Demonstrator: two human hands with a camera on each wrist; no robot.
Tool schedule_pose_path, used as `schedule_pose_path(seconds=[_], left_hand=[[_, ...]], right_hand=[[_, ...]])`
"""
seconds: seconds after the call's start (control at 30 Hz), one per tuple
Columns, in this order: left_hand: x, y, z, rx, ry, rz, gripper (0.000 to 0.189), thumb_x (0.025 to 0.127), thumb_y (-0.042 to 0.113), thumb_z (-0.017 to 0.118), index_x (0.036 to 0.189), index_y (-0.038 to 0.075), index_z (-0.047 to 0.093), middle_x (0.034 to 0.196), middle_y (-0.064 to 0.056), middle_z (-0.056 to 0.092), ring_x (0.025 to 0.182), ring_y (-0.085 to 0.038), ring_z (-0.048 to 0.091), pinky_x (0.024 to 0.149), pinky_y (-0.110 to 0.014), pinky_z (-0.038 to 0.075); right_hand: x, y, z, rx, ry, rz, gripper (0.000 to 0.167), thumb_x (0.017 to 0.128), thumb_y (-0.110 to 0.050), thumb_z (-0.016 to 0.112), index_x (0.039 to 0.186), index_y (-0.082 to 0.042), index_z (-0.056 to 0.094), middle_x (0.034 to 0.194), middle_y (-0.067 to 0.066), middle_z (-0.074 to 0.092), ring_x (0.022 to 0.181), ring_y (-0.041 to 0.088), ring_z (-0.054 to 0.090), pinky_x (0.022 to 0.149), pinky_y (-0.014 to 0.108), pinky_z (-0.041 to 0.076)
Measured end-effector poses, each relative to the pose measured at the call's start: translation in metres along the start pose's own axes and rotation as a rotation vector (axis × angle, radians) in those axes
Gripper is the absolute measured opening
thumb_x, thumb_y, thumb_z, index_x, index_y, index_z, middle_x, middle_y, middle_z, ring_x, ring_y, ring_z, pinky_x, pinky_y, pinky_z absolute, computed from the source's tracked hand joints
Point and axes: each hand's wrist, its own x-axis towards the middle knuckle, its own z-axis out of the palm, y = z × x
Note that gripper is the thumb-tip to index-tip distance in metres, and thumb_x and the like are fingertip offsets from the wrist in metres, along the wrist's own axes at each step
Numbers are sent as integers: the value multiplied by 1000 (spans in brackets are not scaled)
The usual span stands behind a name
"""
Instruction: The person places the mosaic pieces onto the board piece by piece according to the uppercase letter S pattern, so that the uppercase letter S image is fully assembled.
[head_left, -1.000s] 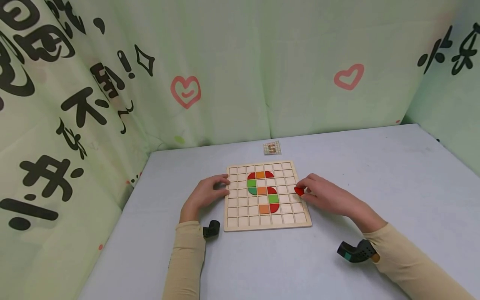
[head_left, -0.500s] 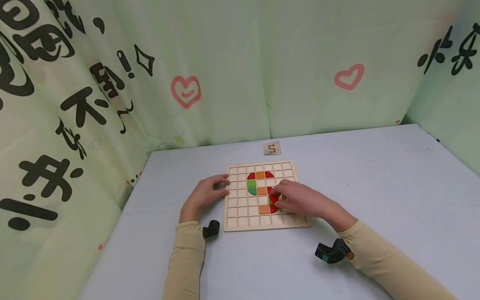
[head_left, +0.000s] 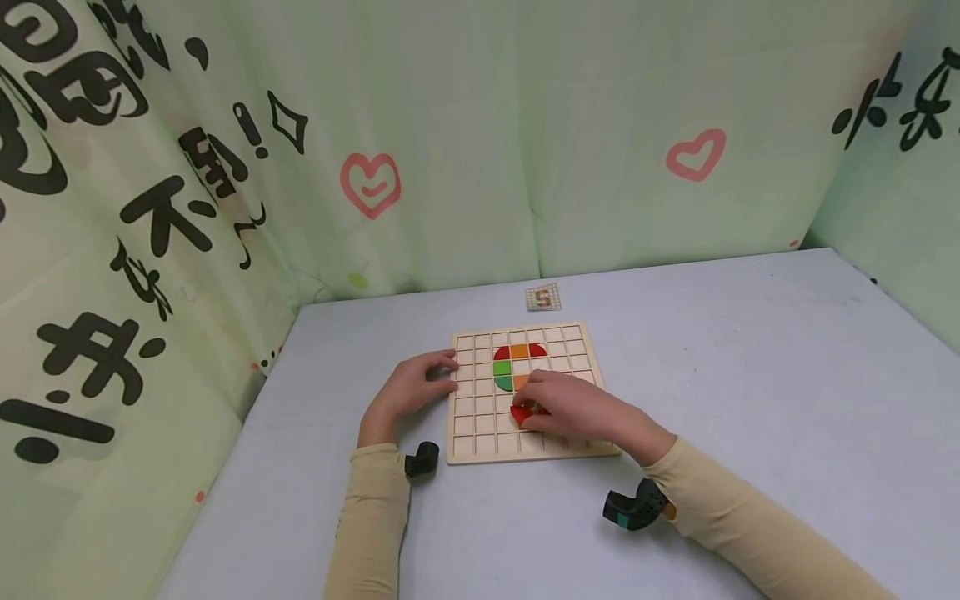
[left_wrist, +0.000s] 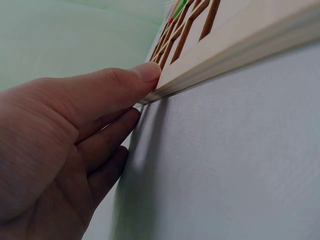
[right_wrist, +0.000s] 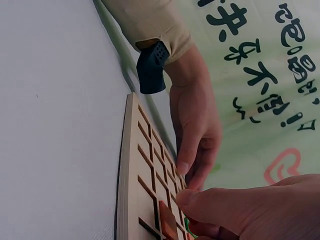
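A wooden grid board (head_left: 480,451) lies on the table, with coloured tiles set in its cells. Toward its top are a red quarter-round tile (head_left: 502,353), an orange square tile (head_left: 519,351), a light green square tile (head_left: 502,367) and a dark green quarter-round tile (head_left: 503,383). My right hand (head_left: 573,406) pinches a red quarter-round tile (head_left: 519,415) over the lower middle of the grid, hiding some cells and tiles there. At the board's left edge rests my left hand (head_left: 412,387), its thumb (left_wrist: 148,73) touching the rim and the other fingers relaxed below.
A small card (head_left: 543,297) with a gridded picture lies behind the board. The pale table (head_left: 750,350) is bounded at the back and sides by a green curtain (head_left: 465,233). A black device (head_left: 634,506) is strapped to the right wrist, another (head_left: 422,459) to the left.
My right hand has carried the red tile leftward from the board's right edge to its lower middle, covering tiles visible before. My left hand stays at the left edge.
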Motion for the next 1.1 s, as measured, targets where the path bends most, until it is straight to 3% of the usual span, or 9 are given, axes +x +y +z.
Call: schedule_pose_path(seconds=[0.37, 1.1], left_hand=[[-1, 0, -1, 12, -1, 5, 31, 93, 19, 72, 121, 8, 69, 152, -5, 52, 147, -28, 39, 122, -46, 31], [-1, 2, -2, 11, 2, 21, 29, 93, 17, 72, 119, 7, 69, 151, -7, 52, 146, -29, 41, 122, -46, 32]], right_hand=[[10, -10, 10, -21, 1, -18, 20, 92, -20, 73, 109, -11, 73, 98, 0, 64, 82, 11, 52, 72, 24, 50], [15, -11, 13, -39, 0, -6, 16, 90, -16, 73, 106, -11, 74, 99, 2, 66, 82, 13, 54, 72, 26, 52]])
